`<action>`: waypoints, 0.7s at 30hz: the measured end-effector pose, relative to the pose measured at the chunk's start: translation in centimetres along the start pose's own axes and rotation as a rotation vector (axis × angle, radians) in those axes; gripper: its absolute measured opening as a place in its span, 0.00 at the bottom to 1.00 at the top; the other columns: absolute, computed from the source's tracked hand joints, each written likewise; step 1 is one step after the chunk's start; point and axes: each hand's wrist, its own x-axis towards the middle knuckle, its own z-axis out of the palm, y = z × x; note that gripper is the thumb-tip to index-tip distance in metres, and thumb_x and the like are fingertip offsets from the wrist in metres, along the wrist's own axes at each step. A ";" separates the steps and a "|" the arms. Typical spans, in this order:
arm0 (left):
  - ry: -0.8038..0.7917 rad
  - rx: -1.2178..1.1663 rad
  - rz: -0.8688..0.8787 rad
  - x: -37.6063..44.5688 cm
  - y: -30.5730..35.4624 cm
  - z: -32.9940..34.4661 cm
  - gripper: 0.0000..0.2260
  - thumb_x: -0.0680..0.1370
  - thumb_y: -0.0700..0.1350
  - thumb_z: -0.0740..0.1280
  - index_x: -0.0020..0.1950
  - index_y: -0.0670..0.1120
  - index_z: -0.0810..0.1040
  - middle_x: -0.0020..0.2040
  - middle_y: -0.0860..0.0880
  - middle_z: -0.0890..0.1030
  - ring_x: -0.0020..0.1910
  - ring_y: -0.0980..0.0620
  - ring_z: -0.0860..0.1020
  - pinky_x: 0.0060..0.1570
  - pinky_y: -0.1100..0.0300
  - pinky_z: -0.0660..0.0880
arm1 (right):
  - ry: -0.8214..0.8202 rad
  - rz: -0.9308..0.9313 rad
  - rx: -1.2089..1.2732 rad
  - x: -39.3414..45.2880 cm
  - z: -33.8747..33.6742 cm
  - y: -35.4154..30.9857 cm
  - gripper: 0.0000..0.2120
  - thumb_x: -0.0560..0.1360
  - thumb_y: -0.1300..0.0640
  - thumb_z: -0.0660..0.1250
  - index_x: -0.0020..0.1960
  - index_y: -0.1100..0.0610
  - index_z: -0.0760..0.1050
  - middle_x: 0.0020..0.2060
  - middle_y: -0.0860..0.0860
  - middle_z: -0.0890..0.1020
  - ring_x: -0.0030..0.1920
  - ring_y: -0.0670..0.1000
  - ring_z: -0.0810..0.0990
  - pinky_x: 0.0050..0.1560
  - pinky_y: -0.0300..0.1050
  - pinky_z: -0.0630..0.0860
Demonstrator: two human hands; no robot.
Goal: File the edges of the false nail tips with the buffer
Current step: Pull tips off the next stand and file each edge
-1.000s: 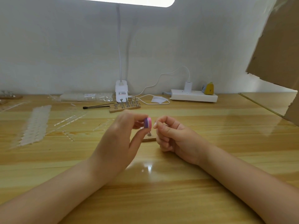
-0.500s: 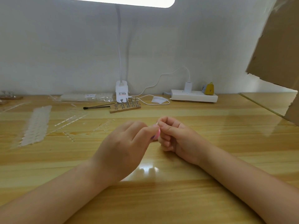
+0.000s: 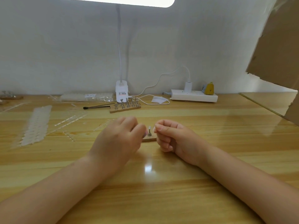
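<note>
My left hand [image 3: 119,139] grips the barely visible buffer [image 3: 144,135] beside the peg stand [image 3: 149,136]; my right hand [image 3: 171,136] pinches a nail tip [image 3: 154,127], which I judge could slip.

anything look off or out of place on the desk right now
Mostly tidy. The one oddity: the cardboard sheet at the right has a ragged, torn lower edge and hangs over the table corner. The nail stand between the hands sits upright.

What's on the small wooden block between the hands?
One metal stand holding a nail tip upright on the wooden block. The left hand covers the block's left end.
</note>
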 end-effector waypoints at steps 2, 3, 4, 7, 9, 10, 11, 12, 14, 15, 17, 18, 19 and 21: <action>0.034 -0.065 -0.019 0.0 -0.1 -0.4 0.03 0.75 0.37 0.68 0.41 0.39 0.80 0.36 0.44 0.78 0.33 0.44 0.77 0.33 0.49 0.76 | 0.014 -0.001 0.011 0.0 0.0 0.0 0.06 0.72 0.55 0.64 0.42 0.58 0.73 0.26 0.49 0.66 0.26 0.45 0.65 0.29 0.38 0.58; 0.058 -0.102 0.026 0.1 0.3 -0.5 0.02 0.76 0.39 0.67 0.44 0.41 0.79 0.37 0.45 0.79 0.35 0.45 0.78 0.36 0.51 0.76 | 0.016 -0.005 0.008 0.0 0.0 0.1 0.06 0.72 0.55 0.65 0.41 0.57 0.73 0.27 0.49 0.66 0.26 0.45 0.65 0.28 0.38 0.58; 0.069 -0.131 0.086 0.2 0.9 -0.5 0.01 0.76 0.39 0.67 0.47 0.43 0.77 0.39 0.45 0.80 0.37 0.47 0.78 0.39 0.53 0.76 | 0.016 -0.008 0.003 0.0 0.1 0.1 0.05 0.72 0.54 0.65 0.41 0.57 0.73 0.28 0.50 0.67 0.26 0.45 0.65 0.28 0.37 0.59; 0.020 -0.116 0.097 0.2 1.4 0.0 0.01 0.75 0.37 0.69 0.44 0.41 0.80 0.39 0.44 0.80 0.36 0.45 0.78 0.35 0.51 0.77 | -0.003 -0.010 0.001 0.0 0.0 0.1 0.05 0.74 0.55 0.67 0.41 0.56 0.73 0.29 0.51 0.67 0.27 0.45 0.65 0.27 0.35 0.61; -0.010 -0.112 -0.059 0.1 0.3 -0.2 0.05 0.75 0.38 0.68 0.41 0.39 0.81 0.38 0.44 0.80 0.35 0.43 0.79 0.32 0.50 0.77 | -0.007 -0.004 0.005 0.0 -0.1 0.0 0.05 0.74 0.55 0.66 0.42 0.56 0.73 0.28 0.50 0.66 0.27 0.46 0.65 0.28 0.37 0.60; -0.001 -0.140 -0.114 -0.1 -0.1 -0.3 0.06 0.75 0.39 0.67 0.42 0.38 0.81 0.39 0.44 0.80 0.36 0.44 0.79 0.32 0.49 0.77 | -0.002 -0.004 0.001 0.0 -0.2 0.0 0.05 0.74 0.55 0.65 0.43 0.57 0.73 0.27 0.49 0.66 0.27 0.46 0.65 0.28 0.37 0.60; 0.022 -0.166 -0.124 -0.1 -0.2 -0.4 0.06 0.75 0.40 0.68 0.43 0.38 0.81 0.40 0.44 0.81 0.38 0.44 0.80 0.35 0.49 0.78 | 0.003 -0.006 -0.006 0.0 -0.2 0.0 0.05 0.73 0.54 0.65 0.43 0.57 0.73 0.27 0.49 0.66 0.27 0.46 0.65 0.29 0.37 0.60; 0.044 -0.187 -0.093 0.0 0.1 -0.5 0.06 0.76 0.40 0.68 0.46 0.38 0.80 0.42 0.45 0.81 0.40 0.46 0.80 0.38 0.50 0.79 | 0.006 -0.012 -0.012 0.0 -0.1 0.1 0.05 0.73 0.54 0.64 0.43 0.56 0.73 0.27 0.49 0.66 0.27 0.46 0.65 0.29 0.38 0.59; 0.061 -0.217 -0.009 0.1 1.1 -0.2 0.05 0.77 0.41 0.67 0.49 0.39 0.80 0.45 0.45 0.81 0.43 0.47 0.80 0.44 0.53 0.78 | 0.009 -0.023 -0.018 0.0 -0.1 0.2 0.05 0.74 0.55 0.64 0.43 0.56 0.73 0.27 0.48 0.67 0.27 0.45 0.65 0.28 0.37 0.59; 0.050 -0.215 0.001 0.0 1.4 -0.1 0.06 0.77 0.41 0.67 0.49 0.39 0.81 0.45 0.45 0.81 0.42 0.47 0.80 0.44 0.54 0.78 | 0.010 -0.025 -0.013 0.0 -0.1 0.1 0.04 0.74 0.55 0.64 0.42 0.56 0.72 0.26 0.49 0.66 0.26 0.45 0.65 0.28 0.36 0.59; 0.002 -0.197 -0.055 -0.1 1.2 -0.1 0.08 0.77 0.41 0.65 0.46 0.39 0.82 0.43 0.44 0.81 0.40 0.45 0.80 0.39 0.51 0.78 | 0.012 -0.020 0.007 0.0 -0.1 0.1 0.04 0.74 0.55 0.64 0.43 0.56 0.71 0.27 0.49 0.66 0.27 0.45 0.65 0.28 0.37 0.59; 0.002 -0.204 -0.091 -0.2 0.8 -0.1 0.08 0.77 0.42 0.65 0.46 0.38 0.82 0.43 0.44 0.81 0.40 0.45 0.80 0.37 0.50 0.78 | 0.011 -0.020 0.008 0.0 -0.1 0.1 0.05 0.73 0.55 0.64 0.44 0.57 0.71 0.27 0.49 0.66 0.27 0.46 0.65 0.29 0.38 0.59; 0.022 -0.224 -0.120 -0.3 0.6 -0.1 0.08 0.77 0.42 0.66 0.47 0.38 0.81 0.44 0.44 0.81 0.40 0.45 0.80 0.37 0.50 0.78 | 0.010 -0.020 -0.001 0.0 -0.1 0.1 0.05 0.73 0.55 0.64 0.44 0.57 0.71 0.27 0.49 0.66 0.28 0.46 0.65 0.29 0.38 0.59; 0.081 -0.271 -0.098 -0.1 0.6 -0.2 0.08 0.77 0.42 0.66 0.52 0.40 0.79 0.46 0.44 0.80 0.42 0.47 0.80 0.40 0.53 0.79 | 0.007 -0.024 -0.027 0.0 0.0 0.1 0.05 0.74 0.54 0.63 0.44 0.56 0.71 0.27 0.49 0.66 0.28 0.46 0.65 0.29 0.38 0.59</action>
